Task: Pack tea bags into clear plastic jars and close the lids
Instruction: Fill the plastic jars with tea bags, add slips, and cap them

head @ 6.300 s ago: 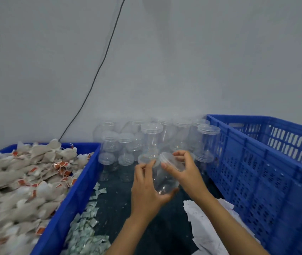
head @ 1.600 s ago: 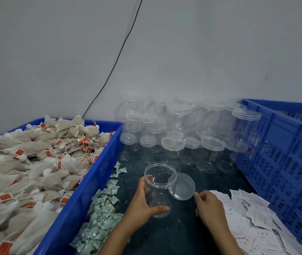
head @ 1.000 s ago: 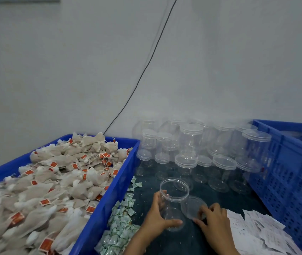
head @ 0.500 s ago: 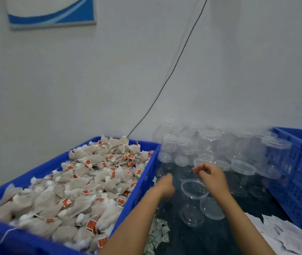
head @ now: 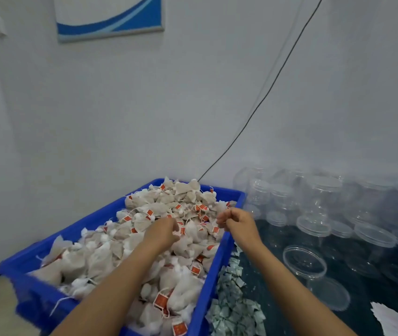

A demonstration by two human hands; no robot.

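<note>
A blue crate [head: 213, 270] on the left is heaped with tea bags [head: 110, 253] that have red tags. My left hand [head: 161, 232] is down in the heap, its fingers curled around tea bags. My right hand [head: 238, 220] hovers over the crate's right rim with loosely curled fingers, and I see nothing in it. To the right, an open clear jar [head: 304, 261] stands on the dark table. Its lid [head: 329, 293] lies flat just in front of it.
Several lidded clear jars [head: 321, 197] crowd the back right against the wall. Small green-white sachets [head: 232, 301] lie beside the crate. White paper slips [head: 397, 321] sit at the lower right. A black cable [head: 261, 100] runs down the wall.
Both hands left the open jar and moved left to the tea bag crate. The left hand went down into the heap. The view swung left and up.
</note>
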